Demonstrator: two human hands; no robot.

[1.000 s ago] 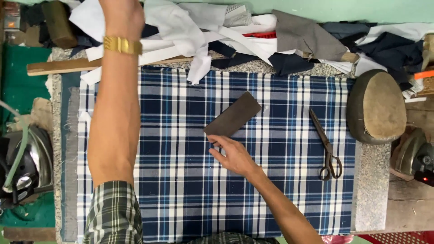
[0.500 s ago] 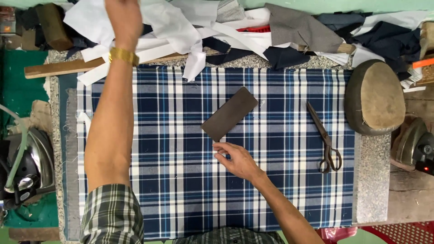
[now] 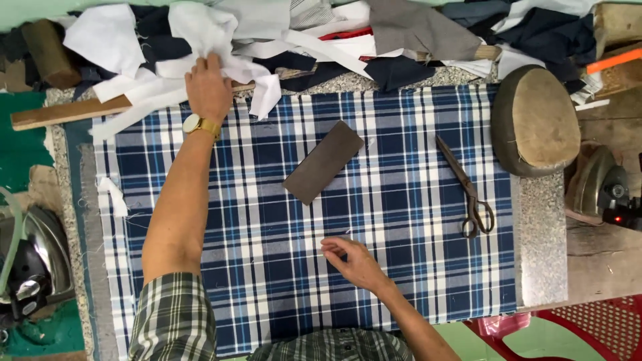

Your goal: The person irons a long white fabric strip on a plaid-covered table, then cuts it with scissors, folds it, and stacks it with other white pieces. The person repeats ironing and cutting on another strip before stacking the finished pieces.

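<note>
Resting near the six o'clock edge of the blue plaid cloth (image 3: 401, 267), the right hand (image 3: 354, 261) lies loosely curled with fingertips on the fabric and nothing in its grasp. Further out, toward the centre, one dark rectangular block (image 3: 324, 162) sits at a slant on the plaid, well apart from that hand. At three o'clock one pair of scissors (image 3: 466, 188) lies closed, blades pointing away, and beyond them one rounded pressing pad (image 3: 535, 120) sits on the speckled stone top (image 3: 545, 247). Two irons show, one at nine o'clock (image 3: 27, 261) and one at three o'clock (image 3: 595, 184). At eleven o'clock the left hand (image 3: 208, 87), with a gold watch (image 3: 199, 124) on its wrist, is spread palm down on the white cloth strips (image 3: 200, 40) in the scrap heap; its fingers bend into the fabric, but whether they have pinched a piece I cannot tell. One long wooden stick (image 3: 60, 113) runs under the heap. To pick a strip cleanly, I would judge it best to grip a single loose end and lift it clear, so the tangle does not drag onto the plaid.
</note>
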